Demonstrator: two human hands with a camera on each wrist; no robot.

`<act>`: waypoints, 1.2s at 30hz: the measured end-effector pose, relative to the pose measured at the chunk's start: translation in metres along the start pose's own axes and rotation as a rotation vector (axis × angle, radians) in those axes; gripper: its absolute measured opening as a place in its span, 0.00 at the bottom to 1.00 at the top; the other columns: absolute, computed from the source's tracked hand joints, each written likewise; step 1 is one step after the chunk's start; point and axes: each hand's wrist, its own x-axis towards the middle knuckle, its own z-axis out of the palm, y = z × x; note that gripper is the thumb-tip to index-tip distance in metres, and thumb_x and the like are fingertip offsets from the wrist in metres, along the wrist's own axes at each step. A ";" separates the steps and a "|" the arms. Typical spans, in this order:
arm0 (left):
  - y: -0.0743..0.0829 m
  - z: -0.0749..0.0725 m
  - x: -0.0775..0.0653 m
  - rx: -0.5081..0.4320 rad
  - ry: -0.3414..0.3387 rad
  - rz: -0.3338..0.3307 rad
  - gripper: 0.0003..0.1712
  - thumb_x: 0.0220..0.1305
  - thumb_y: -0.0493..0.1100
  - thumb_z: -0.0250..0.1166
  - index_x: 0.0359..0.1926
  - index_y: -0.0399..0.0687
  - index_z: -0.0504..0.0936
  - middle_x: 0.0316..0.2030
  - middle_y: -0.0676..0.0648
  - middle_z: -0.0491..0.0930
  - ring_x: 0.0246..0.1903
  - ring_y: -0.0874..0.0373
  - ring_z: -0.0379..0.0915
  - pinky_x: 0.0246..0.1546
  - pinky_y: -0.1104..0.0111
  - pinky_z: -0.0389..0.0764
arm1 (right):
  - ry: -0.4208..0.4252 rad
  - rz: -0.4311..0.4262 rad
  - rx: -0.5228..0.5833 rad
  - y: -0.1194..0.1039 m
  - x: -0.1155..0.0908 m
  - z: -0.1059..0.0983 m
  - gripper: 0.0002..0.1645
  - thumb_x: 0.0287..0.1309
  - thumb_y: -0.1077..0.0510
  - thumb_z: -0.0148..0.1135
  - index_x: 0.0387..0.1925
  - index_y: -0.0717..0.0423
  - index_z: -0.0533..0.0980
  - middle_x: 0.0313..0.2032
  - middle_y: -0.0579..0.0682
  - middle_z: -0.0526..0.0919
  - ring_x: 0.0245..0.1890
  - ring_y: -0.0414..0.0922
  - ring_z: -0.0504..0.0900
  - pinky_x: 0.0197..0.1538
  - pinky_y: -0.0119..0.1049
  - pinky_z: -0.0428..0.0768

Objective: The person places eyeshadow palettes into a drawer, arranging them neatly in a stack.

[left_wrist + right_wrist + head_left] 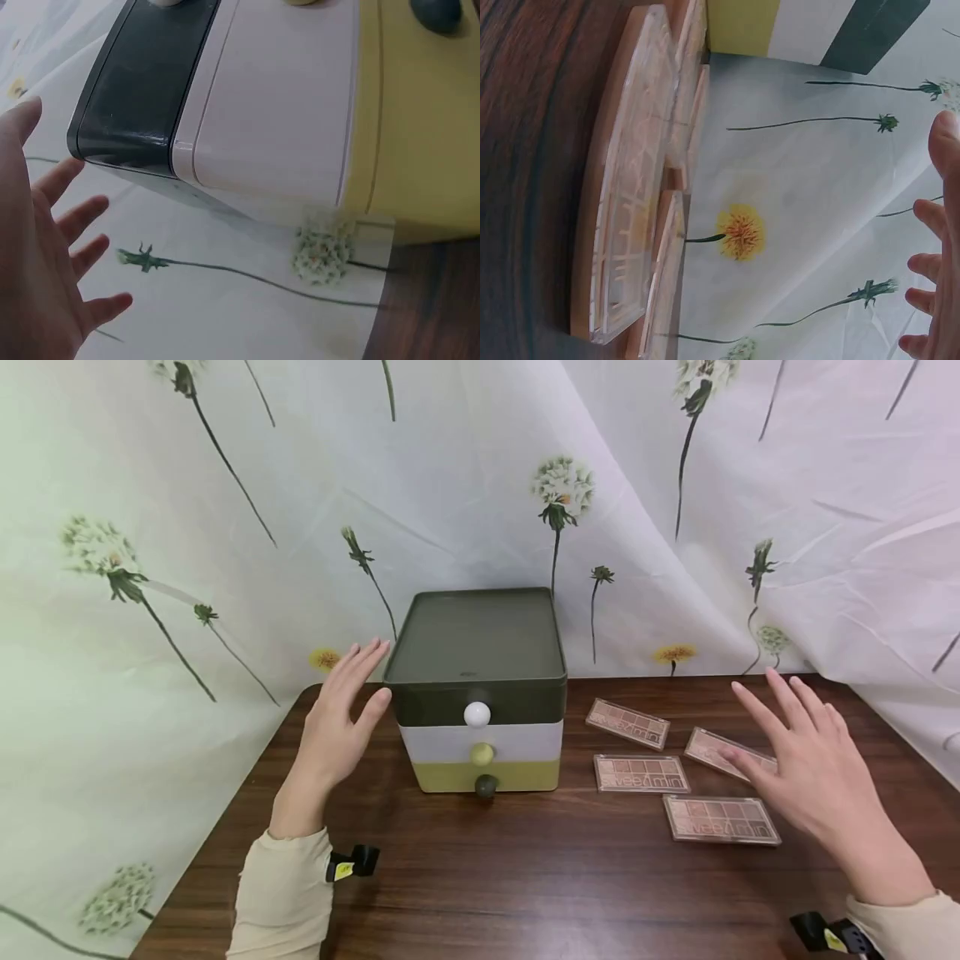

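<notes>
A brown table (pixel 525 877) stretches before a drawer box (pixel 480 639) near its back edge; a left hand (pixel 335 727), spread wide, hangs just beside the box's left side; a right hand (pixel 813 768), likewise wide, hovers near four palettes (pixel 641 773) right of the box.

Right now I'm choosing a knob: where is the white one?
In the head view, the white knob sits mid-frame on the dark top tier, above the yellow-green knob, right of the left hand.

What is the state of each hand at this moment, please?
Left hand: open, holding nothing, beside the drawer box.
Right hand: open, holding nothing, near the palettes.
</notes>
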 end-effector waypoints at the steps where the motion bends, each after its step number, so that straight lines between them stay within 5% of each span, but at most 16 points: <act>1: -0.001 0.001 0.001 -0.033 0.000 -0.003 0.29 0.77 0.54 0.50 0.75 0.61 0.63 0.74 0.52 0.59 0.75 0.53 0.42 0.62 0.33 0.49 | 0.010 -0.010 0.011 -0.001 0.001 0.000 0.46 0.65 0.37 0.59 0.78 0.41 0.54 0.77 0.57 0.47 0.75 0.60 0.45 0.71 0.61 0.42; 11: -0.004 0.009 0.008 -0.254 0.012 -0.032 0.23 0.79 0.46 0.47 0.70 0.55 0.71 0.71 0.52 0.63 0.74 0.55 0.46 0.69 0.44 0.46 | 0.155 -0.106 0.119 -0.022 0.009 -0.007 0.43 0.59 0.38 0.66 0.73 0.44 0.65 0.72 0.53 0.63 0.66 0.61 0.64 0.68 0.54 0.56; 20: -0.002 0.012 0.010 -0.325 0.030 -0.066 0.22 0.79 0.46 0.48 0.69 0.54 0.73 0.71 0.57 0.62 0.72 0.57 0.50 0.66 0.47 0.54 | 0.316 -0.222 0.308 -0.072 0.026 -0.009 0.42 0.65 0.27 0.51 0.67 0.50 0.73 0.59 0.53 0.79 0.56 0.55 0.76 0.64 0.36 0.66; 24: -0.002 0.014 0.011 -0.367 0.020 -0.075 0.22 0.79 0.46 0.47 0.69 0.53 0.72 0.72 0.54 0.62 0.72 0.58 0.50 0.67 0.48 0.53 | 0.303 -0.269 0.401 -0.097 0.036 -0.006 0.35 0.67 0.34 0.55 0.65 0.52 0.74 0.55 0.50 0.81 0.53 0.48 0.78 0.61 0.28 0.66; 31: -0.003 0.019 0.011 -0.447 0.022 -0.107 0.22 0.79 0.46 0.47 0.69 0.51 0.72 0.72 0.55 0.62 0.73 0.60 0.50 0.68 0.51 0.53 | 0.263 -0.330 0.582 -0.142 0.054 0.012 0.31 0.54 0.62 0.73 0.61 0.55 0.76 0.48 0.46 0.83 0.42 0.40 0.80 0.49 0.32 0.75; 36: -0.004 0.021 0.011 -0.484 0.039 -0.112 0.22 0.80 0.46 0.47 0.68 0.49 0.73 0.72 0.54 0.63 0.72 0.61 0.51 0.68 0.52 0.53 | 0.262 -0.324 0.695 -0.170 0.066 0.033 0.27 0.52 0.68 0.73 0.55 0.58 0.78 0.39 0.47 0.84 0.33 0.39 0.82 0.41 0.34 0.79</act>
